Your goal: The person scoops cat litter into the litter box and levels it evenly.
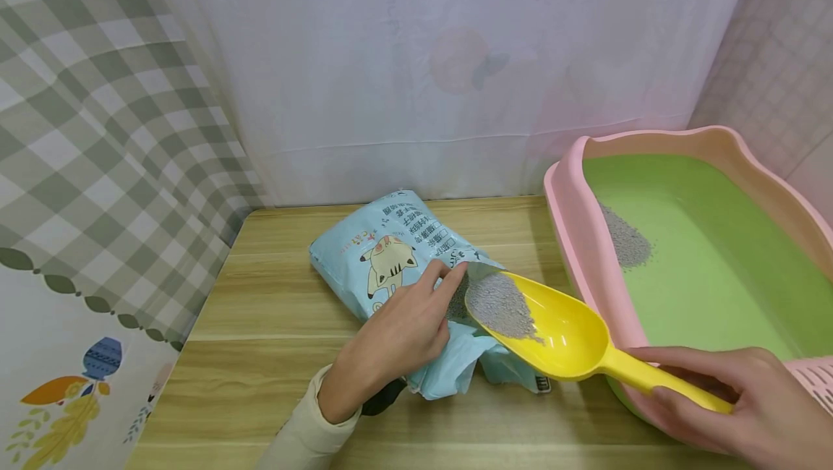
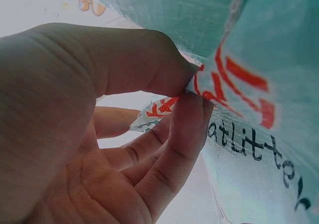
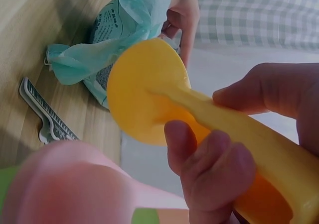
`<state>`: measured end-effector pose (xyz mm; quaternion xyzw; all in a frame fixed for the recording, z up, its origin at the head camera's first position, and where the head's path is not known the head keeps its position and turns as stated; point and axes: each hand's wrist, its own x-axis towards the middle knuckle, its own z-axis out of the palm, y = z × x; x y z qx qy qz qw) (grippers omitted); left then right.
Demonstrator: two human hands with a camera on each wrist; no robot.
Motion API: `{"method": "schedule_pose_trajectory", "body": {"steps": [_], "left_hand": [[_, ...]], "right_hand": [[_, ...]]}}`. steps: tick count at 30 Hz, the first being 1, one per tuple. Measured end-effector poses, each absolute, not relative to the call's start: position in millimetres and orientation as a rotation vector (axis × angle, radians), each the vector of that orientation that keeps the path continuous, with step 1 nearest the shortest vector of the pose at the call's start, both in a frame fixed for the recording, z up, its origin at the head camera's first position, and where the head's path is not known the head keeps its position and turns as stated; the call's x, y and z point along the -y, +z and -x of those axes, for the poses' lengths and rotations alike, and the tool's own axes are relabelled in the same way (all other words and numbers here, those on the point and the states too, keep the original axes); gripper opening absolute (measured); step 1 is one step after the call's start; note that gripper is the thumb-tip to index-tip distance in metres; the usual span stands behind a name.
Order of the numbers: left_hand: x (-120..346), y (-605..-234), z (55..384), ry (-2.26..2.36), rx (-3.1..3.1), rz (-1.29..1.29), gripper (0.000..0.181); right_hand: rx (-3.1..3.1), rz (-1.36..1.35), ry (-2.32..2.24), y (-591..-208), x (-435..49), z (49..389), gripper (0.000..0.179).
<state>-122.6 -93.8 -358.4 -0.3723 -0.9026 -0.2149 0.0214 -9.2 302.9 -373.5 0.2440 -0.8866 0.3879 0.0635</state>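
Note:
A light blue bag of cat litter (image 1: 416,238) lies on its side, its mouth pulled wide and grey litter showing inside. My left hand (image 1: 403,322) pinches the edge of that mouth between thumb and forefinger, plain in the left wrist view by the thumb (image 2: 134,59). A yellow scoop (image 1: 573,332) carries a heap of grey litter (image 1: 501,305) at its front, the tip right at the bag's mouth. My right hand (image 1: 748,390) grips the scoop's handle (image 3: 259,144), thumb on one side and fingers curled on the other.
To the right stands a pink-rimmed litter box (image 1: 599,267) with a green floor; a small pile of grey litter (image 1: 625,238) lies by its left wall. A flat black-and-white piece (image 3: 45,114) is on the wooden table (image 1: 260,354). Cloth walls (image 1: 416,79) surround the table.

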Motion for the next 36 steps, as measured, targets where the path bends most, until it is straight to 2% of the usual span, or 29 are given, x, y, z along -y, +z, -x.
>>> {"method": "schedule_pose_trajectory", "body": {"steps": [6,12,19,29,36], "left_hand": [[93,-358,123,-0.668,2.82,1.143,0.07],[93,-358,123,-0.673,2.82,1.142,0.069],[94,-359,123,-0.67,2.798,1.145,0.069],[93,-359,124,-0.666,2.795,1.153,0.069],[93,-357,123,-0.675,2.808,1.152,0.07]], "right_hand": [[2.702,-0.751,1.047,-376,-316,6,0.069],[2.715,-0.643,1.136,-376,-324,0,0.064],[2.699,-0.588,0.823,-364,-325,-3,0.071],[2.634,-0.528,1.102,-377,-351,-7,0.073],[2.646,-0.254,1.159,-390,-371,-9,0.078]]}}
